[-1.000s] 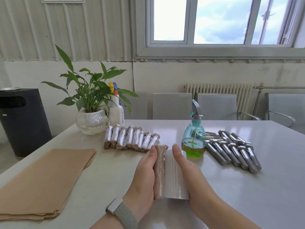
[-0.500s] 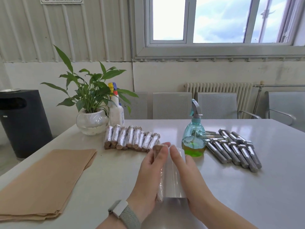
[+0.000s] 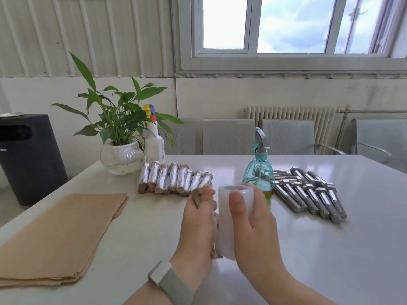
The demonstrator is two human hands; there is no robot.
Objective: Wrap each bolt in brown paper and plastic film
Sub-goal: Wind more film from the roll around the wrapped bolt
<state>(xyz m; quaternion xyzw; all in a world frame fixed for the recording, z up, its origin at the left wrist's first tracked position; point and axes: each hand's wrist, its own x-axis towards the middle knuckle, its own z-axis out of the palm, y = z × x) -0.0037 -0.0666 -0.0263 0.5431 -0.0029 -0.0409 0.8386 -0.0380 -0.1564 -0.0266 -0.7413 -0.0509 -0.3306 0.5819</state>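
Centrally, just above the white glossy table (image 3: 330, 249), a white roll of clear plastic film (image 3: 226, 221) is gripped by the right hand (image 3: 253, 230), with the thumb laid across its near face and the fingers curled round its far side. Right beside the roll, a bolt wrapped in brown paper (image 3: 198, 195) is held in the left hand (image 3: 198, 225); only its upper end is seen past the fingers, the rest being hidden behind the palm. Whether film is stretched between roll and bolt cannot be told. A grey band (image 3: 170, 281) is worn on the left wrist.

Further back on the table, a row of finished bolts wrapped in shiny film over brown paper (image 3: 174, 180) is laid side by side, touching one another. To the right, a group of bare steel hex-head bolts (image 3: 312, 194) is laid out in rows, and just beside them a teal translucent spray bottle with yellow-green liquid (image 3: 258, 170) stands upright. At the left, a stack of flat brown paper sheets (image 3: 57, 236) rests near the table's edge. A green leafy plant in a round glass bowl (image 3: 121, 150) and a white trigger spray bottle (image 3: 155, 144) are placed behind the wrapped row. A black bin (image 3: 28, 159) stands on the floor at far left.
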